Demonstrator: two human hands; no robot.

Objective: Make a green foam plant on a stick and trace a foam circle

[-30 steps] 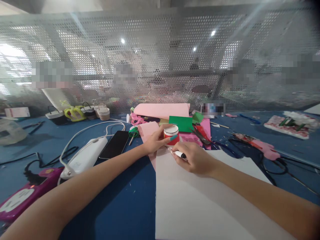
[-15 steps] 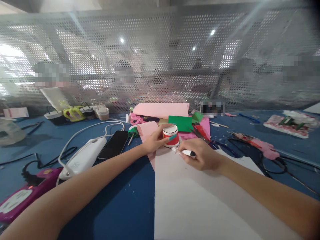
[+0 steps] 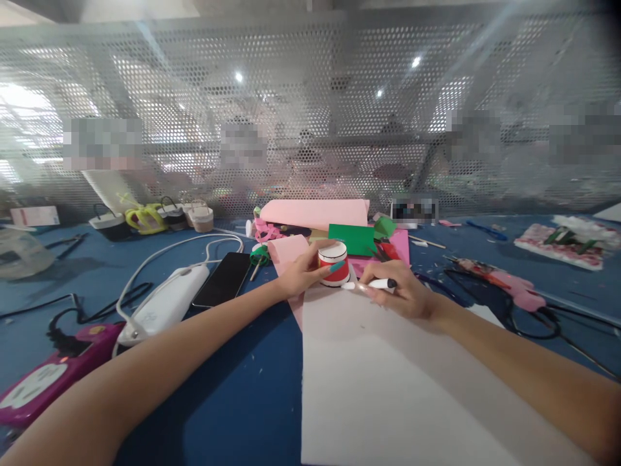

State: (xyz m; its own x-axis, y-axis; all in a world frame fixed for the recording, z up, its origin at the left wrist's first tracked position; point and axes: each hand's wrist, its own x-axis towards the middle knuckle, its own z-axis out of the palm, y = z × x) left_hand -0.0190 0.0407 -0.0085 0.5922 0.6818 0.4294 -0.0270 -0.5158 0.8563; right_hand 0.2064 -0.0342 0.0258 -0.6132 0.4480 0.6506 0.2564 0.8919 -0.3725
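A small red and white round container (image 3: 332,272) with dark lines around it stands on the far end of a large white paper sheet (image 3: 369,388). My left hand (image 3: 305,270) is wrapped around its left side, the thumb lying across the front. Close to the container's right base, my right hand (image 3: 400,291) pinches a white marker (image 3: 381,283) with a black end. The marker's tip points left and rests at or just beside the container's lower edge; whether it touches the paper I cannot tell.
A black phone (image 3: 222,279), a white power bank (image 3: 165,304) and a purple power strip (image 3: 63,369) lie left. Behind are pink paper (image 3: 315,212) and green paper (image 3: 352,239). A pink glue gun (image 3: 509,285) with its cable lies right. A perforated metal screen (image 3: 310,129) closes the back.
My right hand has shifted right with the marker, whose tip has moved along the container's base toward its right side. My left hand keeps its hold on the container.
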